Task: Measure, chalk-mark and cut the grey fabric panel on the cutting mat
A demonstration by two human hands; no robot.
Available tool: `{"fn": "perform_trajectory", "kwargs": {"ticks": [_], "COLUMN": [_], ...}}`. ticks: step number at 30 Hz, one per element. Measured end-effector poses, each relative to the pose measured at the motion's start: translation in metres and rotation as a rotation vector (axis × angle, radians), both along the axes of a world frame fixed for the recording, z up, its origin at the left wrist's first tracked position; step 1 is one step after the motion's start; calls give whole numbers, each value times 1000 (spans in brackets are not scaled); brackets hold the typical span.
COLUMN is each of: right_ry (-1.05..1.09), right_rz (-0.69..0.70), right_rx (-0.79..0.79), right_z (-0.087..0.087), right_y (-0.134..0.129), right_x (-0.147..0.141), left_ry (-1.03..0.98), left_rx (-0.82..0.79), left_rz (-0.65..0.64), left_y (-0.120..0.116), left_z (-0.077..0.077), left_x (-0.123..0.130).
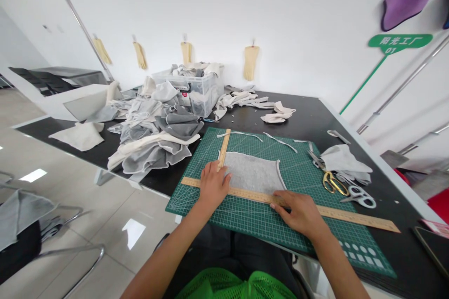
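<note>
A light grey fabric piece [250, 171] lies on the green cutting mat [245, 224], its right edge curling up. Along its near edge runs a long wooden ruler [343, 215]. A second wooden ruler [225, 147] stands roughly square to it at the fabric's left edge; whether the two are joined is hidden under my hand. My left hand [214, 184] holds down the rulers where they meet, thumb spread toward the fabric. With thumb in front and fingers over the top, my right hand [298, 210] grips the long ruler near the fabric's lower right corner.
Gold-handled scissors [335, 183] and white-handled scissors [361, 196] lie at right beside a crumpled grey cloth [345, 163]. Thin fabric strips [280, 142] rest on the mat. Left stands a fabric heap [154, 126], with a clear plastic bin [201, 96] behind. A phone [433, 252] lies far right.
</note>
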State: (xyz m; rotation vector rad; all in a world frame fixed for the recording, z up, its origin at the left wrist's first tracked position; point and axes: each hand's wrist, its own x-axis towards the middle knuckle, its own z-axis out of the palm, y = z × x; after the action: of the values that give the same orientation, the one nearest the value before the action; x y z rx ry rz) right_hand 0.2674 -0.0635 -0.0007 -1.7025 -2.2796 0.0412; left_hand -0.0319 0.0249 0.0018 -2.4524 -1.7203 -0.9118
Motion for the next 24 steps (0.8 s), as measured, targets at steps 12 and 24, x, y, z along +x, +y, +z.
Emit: {"fn": "perform_trajectory", "kwargs": {"ticks": [12, 24], "right_ry": [-7, 38], "right_rz": [8, -19], "right_rx": [-37, -28], "right_z": [2, 1], "right_y": [1, 1], "right_x": [-2, -1], "left_ry": [5, 55], "left_rx": [-57, -29], "left_rz": [61, 202], "left_y": [9, 20], "left_z": [-14, -9], "left_x": [-5, -22]}}
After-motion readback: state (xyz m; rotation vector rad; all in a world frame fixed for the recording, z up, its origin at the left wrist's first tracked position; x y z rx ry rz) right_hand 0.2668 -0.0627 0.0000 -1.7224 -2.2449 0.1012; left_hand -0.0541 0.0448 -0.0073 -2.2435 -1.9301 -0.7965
